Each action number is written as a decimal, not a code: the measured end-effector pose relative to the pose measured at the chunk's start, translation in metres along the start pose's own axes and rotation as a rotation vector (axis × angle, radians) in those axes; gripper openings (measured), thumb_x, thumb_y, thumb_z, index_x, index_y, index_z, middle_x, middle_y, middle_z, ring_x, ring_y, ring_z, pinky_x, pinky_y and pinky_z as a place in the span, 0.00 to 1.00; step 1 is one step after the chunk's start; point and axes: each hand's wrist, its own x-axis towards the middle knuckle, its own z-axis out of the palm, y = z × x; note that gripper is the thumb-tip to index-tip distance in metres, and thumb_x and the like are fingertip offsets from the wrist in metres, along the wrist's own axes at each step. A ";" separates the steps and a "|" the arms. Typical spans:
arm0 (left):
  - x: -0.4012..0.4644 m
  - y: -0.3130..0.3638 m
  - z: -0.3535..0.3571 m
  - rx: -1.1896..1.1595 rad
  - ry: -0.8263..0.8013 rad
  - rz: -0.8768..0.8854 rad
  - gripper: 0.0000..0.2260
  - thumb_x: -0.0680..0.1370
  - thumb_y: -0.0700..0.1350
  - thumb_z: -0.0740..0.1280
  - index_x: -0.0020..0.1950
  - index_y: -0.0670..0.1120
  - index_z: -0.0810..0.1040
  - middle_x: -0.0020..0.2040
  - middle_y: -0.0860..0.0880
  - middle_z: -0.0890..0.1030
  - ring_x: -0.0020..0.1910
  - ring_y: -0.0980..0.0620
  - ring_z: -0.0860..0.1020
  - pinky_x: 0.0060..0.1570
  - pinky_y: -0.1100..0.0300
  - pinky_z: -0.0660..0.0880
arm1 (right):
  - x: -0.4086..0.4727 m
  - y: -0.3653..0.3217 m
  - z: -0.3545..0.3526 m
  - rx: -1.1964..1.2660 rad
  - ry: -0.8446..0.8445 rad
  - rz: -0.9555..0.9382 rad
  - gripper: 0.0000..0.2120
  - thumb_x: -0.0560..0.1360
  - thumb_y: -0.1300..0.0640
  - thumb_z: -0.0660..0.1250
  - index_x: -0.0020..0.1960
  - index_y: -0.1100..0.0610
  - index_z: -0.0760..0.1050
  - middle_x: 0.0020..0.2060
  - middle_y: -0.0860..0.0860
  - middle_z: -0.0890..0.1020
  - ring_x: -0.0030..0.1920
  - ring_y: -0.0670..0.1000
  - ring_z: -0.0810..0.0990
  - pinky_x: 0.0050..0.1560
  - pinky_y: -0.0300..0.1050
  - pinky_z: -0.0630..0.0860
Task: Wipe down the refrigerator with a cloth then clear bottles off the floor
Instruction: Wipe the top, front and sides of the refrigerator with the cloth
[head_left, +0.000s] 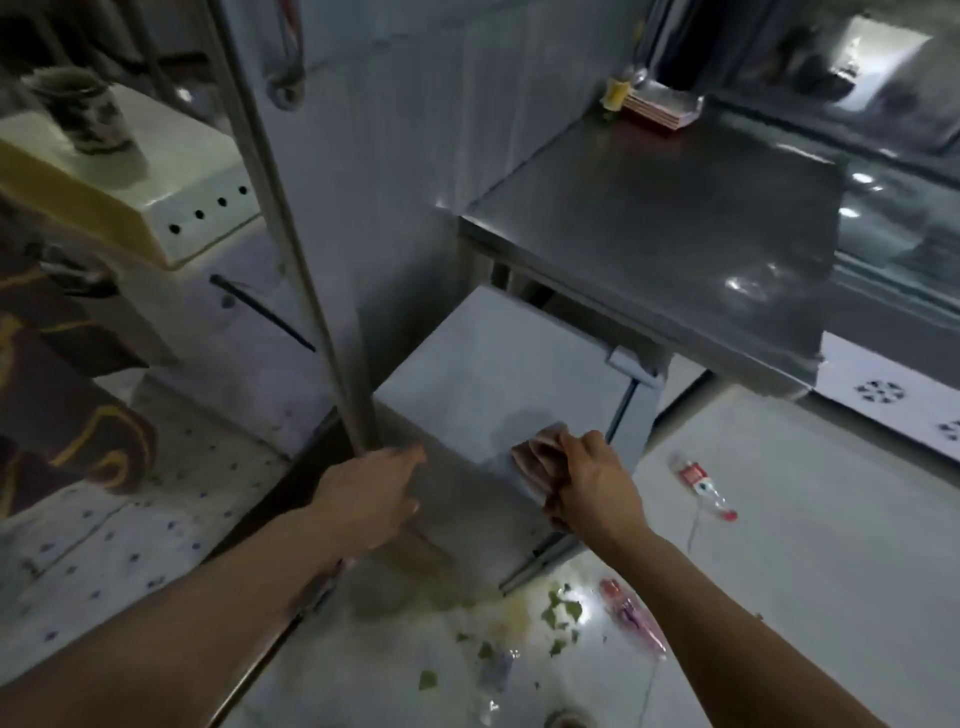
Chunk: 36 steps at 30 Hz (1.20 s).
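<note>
A pinkish cloth (535, 454) is gripped in the right hand (597, 480) and pressed on the low refrigerator's (498, 364) top; the left hand (374, 491) is held loosely open, empty, beside it; two bottles (704, 483) (631, 613) lie on the floor (805, 545), right of the hands.

No legible text anywhere. Red-and-white label on the bottle (702, 484) lying right of the right hand (597, 483): print too blurred to read. Pink wrapper (631, 613) on the floor below that hand: markings unreadable.
</note>
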 end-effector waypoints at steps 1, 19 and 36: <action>-0.002 -0.005 -0.002 0.033 -0.015 0.023 0.19 0.77 0.49 0.63 0.67 0.52 0.65 0.62 0.50 0.73 0.59 0.49 0.74 0.55 0.51 0.74 | -0.011 -0.004 0.004 0.027 0.016 0.041 0.34 0.69 0.58 0.71 0.72 0.54 0.62 0.58 0.55 0.69 0.56 0.58 0.72 0.49 0.50 0.76; 0.033 0.009 0.070 0.290 0.151 0.381 0.27 0.74 0.49 0.68 0.71 0.48 0.64 0.73 0.48 0.62 0.71 0.47 0.61 0.66 0.51 0.61 | -0.098 0.011 0.086 0.228 0.340 0.330 0.23 0.69 0.64 0.72 0.62 0.57 0.72 0.52 0.56 0.69 0.46 0.57 0.74 0.36 0.53 0.80; 0.134 -0.056 0.152 0.198 0.729 0.667 0.23 0.67 0.41 0.72 0.62 0.46 0.74 0.61 0.44 0.75 0.59 0.41 0.68 0.57 0.43 0.64 | -0.030 0.026 0.215 -0.324 1.071 0.147 0.18 0.81 0.60 0.52 0.61 0.63 0.77 0.62 0.57 0.71 0.48 0.57 0.71 0.40 0.44 0.65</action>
